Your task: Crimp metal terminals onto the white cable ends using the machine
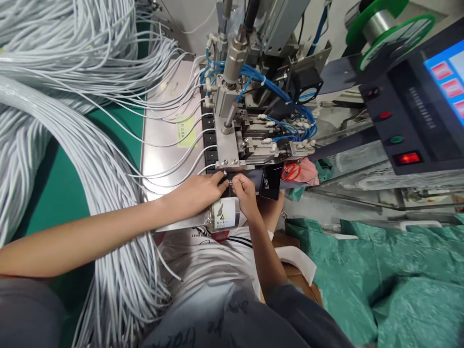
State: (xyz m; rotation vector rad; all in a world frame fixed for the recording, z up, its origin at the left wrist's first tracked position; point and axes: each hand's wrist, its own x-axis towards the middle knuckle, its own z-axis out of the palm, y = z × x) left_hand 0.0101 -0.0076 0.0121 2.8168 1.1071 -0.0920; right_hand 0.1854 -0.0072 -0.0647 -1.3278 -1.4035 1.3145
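At the near end of the machine's black fixture row [210,141], my left hand [201,192] has its fingertips pinched close to a small metal part [231,182]. My right hand [245,192] is closed at the same small part from the other side, thumb and forefinger together. What exactly each hand grips is too small to make out. White cables [188,153] run from the left across the metal plate [159,135] into the black fixtures. Just below my hands is a clear container with a white label [224,213].
Large bundles of white cable [108,183] lie on the green surface [72,174] at left. The machine's metal cylinder [234,60] rises beyond my hands. At right are a control box [416,111], a wire spool [380,26], red-handled scissors [291,171] and green sacks [348,266].
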